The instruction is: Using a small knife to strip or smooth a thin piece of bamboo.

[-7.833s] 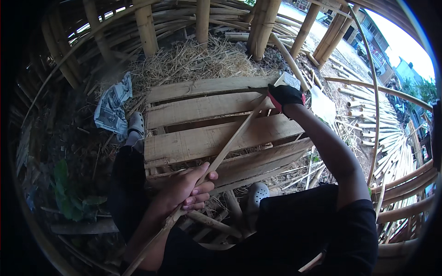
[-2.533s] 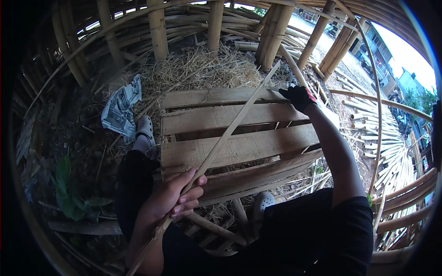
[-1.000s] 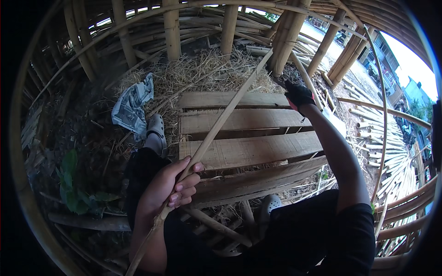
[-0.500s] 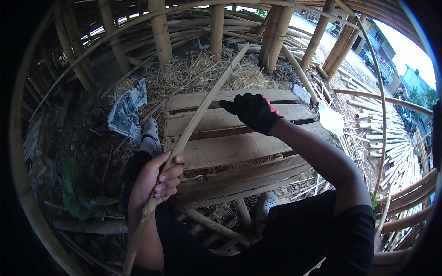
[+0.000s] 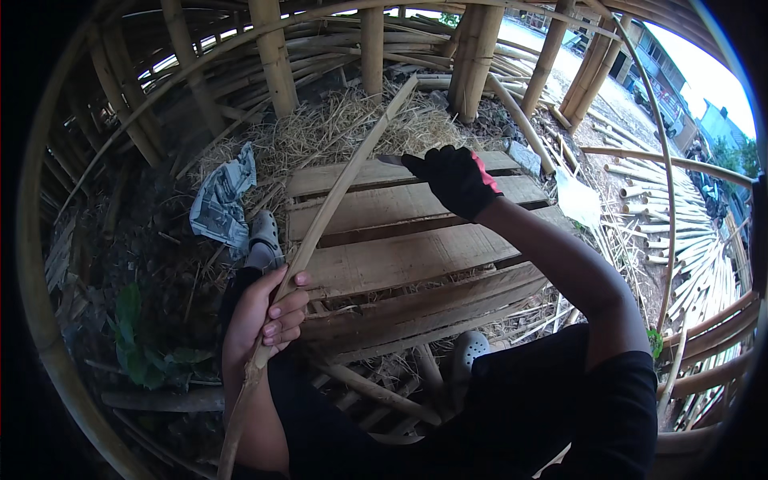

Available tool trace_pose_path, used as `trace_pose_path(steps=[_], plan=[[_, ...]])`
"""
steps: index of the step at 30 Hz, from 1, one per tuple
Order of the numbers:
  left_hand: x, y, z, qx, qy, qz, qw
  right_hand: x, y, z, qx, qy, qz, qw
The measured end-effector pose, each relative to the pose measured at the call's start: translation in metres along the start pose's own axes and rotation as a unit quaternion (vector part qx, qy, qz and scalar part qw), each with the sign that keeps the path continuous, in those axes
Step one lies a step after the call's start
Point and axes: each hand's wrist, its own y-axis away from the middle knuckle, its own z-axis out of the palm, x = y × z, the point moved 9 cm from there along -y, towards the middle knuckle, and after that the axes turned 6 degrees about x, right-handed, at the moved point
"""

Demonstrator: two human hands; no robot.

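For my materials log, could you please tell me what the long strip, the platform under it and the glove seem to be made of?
The long strip looks like split bamboo: pale tan, thin, slightly bowed. The platform appears to be rough unfinished wooden planks, with grain and gaps showing. The glove on the right hand seems black fabric with a red patch; its exact material is unclear.

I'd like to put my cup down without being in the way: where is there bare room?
The planks are bare below the gloved right hand, right of the strip held by the left hand. The far plank's left end, by the straw, is free too. Crowded: the rag and shoe at left, and poles at right.
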Motion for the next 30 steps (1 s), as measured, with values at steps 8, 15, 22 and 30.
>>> trace_pose_path(steps=[8,15,22,30], plan=[[0.008,0.006,-0.002,0.005,0.033,0.018,0.999,-0.042,-0.017,0.026,-0.018,-0.009,-0.092,0.996],[0.003,0.002,0.000,-0.006,0.021,0.003,1.000,-0.005,-0.043,0.097,-0.068,0.145,-0.014,0.987],[0.009,0.008,-0.009,-0.005,0.018,0.011,1.000,0.072,-0.018,0.067,0.026,0.039,0.144,0.988],[0.007,0.010,-0.008,0.026,-0.063,0.022,0.997,0.116,0.014,0.016,-0.097,-0.046,0.342,0.934]])
